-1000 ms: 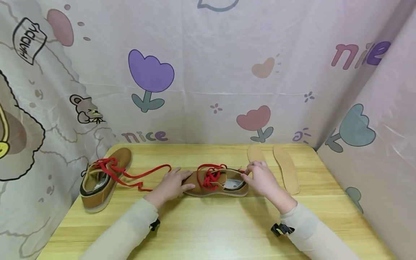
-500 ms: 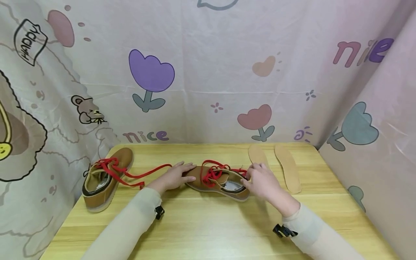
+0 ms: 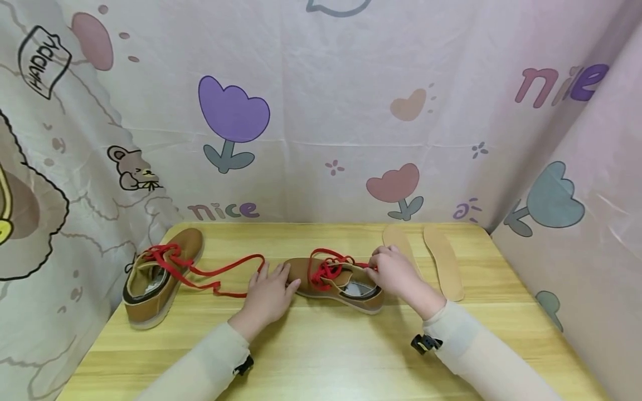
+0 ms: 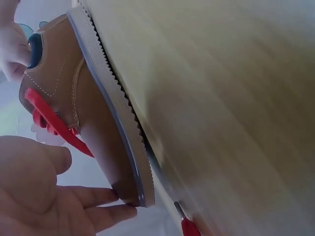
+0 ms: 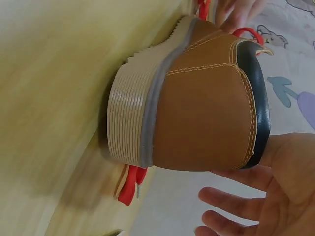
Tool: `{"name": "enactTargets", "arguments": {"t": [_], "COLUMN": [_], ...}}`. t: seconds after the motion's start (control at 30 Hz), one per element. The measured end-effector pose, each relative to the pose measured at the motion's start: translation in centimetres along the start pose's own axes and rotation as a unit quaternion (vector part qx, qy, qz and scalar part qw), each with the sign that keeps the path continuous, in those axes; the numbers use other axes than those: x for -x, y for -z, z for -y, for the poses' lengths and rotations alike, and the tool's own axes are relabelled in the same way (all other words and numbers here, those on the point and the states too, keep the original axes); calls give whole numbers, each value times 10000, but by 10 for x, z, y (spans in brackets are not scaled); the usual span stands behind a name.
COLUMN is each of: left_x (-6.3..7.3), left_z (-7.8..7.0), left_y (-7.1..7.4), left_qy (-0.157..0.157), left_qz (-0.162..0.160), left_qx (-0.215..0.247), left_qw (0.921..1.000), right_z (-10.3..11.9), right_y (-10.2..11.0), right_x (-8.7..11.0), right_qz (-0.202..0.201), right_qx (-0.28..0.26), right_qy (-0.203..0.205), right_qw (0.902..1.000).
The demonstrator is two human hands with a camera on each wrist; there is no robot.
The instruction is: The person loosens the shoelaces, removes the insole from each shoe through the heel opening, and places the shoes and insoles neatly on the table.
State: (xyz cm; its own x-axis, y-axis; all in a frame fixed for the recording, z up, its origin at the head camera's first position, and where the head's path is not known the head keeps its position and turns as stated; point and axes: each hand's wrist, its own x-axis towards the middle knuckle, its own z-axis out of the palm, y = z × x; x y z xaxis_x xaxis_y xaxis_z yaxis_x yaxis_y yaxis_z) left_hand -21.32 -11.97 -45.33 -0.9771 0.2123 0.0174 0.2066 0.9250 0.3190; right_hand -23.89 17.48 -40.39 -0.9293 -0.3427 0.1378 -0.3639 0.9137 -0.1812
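A brown leather shoe [image 3: 303, 274] with red laces [image 3: 328, 271] lies sole down across the middle of the table, toe to the left. At the toe is my left hand [image 3: 268, 294], its fingers extended; in the left wrist view two fingertips touch the toe tip of the shoe [image 4: 106, 132]. My right hand [image 3: 396, 271] pinches the far side of the collar near the heel, thumb inside the opening. The right wrist view shows the heel [image 5: 202, 118], with the other fingers spread loosely behind it. The pinching fingertips are partly hidden by the collar.
A matching brown shoe [image 3: 149, 306] stands at the table's left, its loose red lace [image 3: 230, 266] trailing toward my left hand. Two tan insoles lie at the back right, one insole [image 3: 443, 262] in full view, the other [image 3: 396, 235] partly behind my right hand. Patterned curtains [image 3: 311, 111] enclose the table.
The shoe's heel has swung a little toward me. My left hand has slid off the top of the toe toward me. My right hand has stayed at the collar, shifting slightly left.
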Motion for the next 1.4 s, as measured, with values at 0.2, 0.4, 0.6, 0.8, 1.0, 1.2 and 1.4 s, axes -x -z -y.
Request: {"name": "enactTargets", "arguments": {"t": [0.2, 0.4, 0.6, 0.8, 1.0, 1.2, 1.4], "left_x": [-14, -38, -42, -22, -17, -26, -38], "left_z": [2, 6, 0, -21, -27, -18, -9], "left_y": [-1, -2, -3, 1, -3, -3, -4], "left_qy": [-87, -244, -189, 114, 154, 35, -223], "left_qz": [142, 202, 96, -94, -1, -21, 95], "left_qx": [161, 195, 232, 194, 332, 941, 1364], "left_qw": [9997, 9993, 9995, 9997, 9993, 9956, 9904], "right_z": [7, 18, 24, 17, 15, 22, 30], "right_y": [-5, -8, -3, -3, -11, -15, -19], "right_x": [7, 17, 15, -1, -6, -1, 3], "right_qz": [-95, -218, -23, -119, -27, -150, -318], "right_qx": [59, 257, 143, -136, -359, -548, -392], "right_qy": [15, 89, -129, 2, 327, 643, 759], "right_qw": [9999, 9994, 9998, 9998, 9988, 9963, 9958]}}
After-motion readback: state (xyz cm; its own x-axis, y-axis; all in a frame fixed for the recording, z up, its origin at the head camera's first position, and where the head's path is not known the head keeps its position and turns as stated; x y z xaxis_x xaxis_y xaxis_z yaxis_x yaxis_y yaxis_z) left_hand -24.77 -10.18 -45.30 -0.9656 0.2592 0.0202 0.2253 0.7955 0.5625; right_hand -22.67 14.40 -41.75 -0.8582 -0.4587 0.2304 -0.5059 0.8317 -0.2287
